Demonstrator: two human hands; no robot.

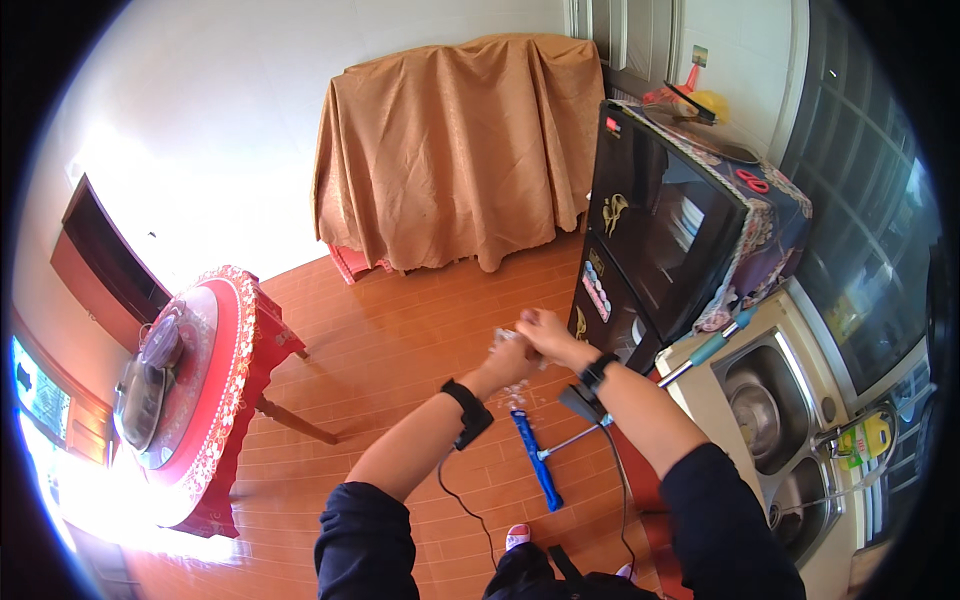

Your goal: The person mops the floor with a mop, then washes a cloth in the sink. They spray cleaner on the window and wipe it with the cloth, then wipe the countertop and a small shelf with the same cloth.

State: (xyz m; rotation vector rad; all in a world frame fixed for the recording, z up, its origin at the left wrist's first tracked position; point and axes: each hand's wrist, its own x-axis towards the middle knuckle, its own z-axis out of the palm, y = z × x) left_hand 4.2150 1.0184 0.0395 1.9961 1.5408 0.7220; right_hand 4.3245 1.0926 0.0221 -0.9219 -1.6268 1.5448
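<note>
Both arms reach out over the tiled floor, and my two hands meet near the middle of the view. My left hand (508,361) is closed on a crumpled clear plastic piece (504,334), parts of which stick out around the fingers. My right hand (551,337) is against it, its fingers curled; whether it also grips the plastic cannot be told. Below the hands, a blue mop head (537,465) lies on the floor, its metal pole (574,439) running up right to the counter edge. Small clear bits (517,394) show near the mop's top end.
A round table (244,360) with a red cloth stands at left. Ahead is furniture under a brown cloth (450,150). To the right are a black refrigerator (652,225) with red-handled scissors (752,181) on top, and a counter with a double steel sink (806,480).
</note>
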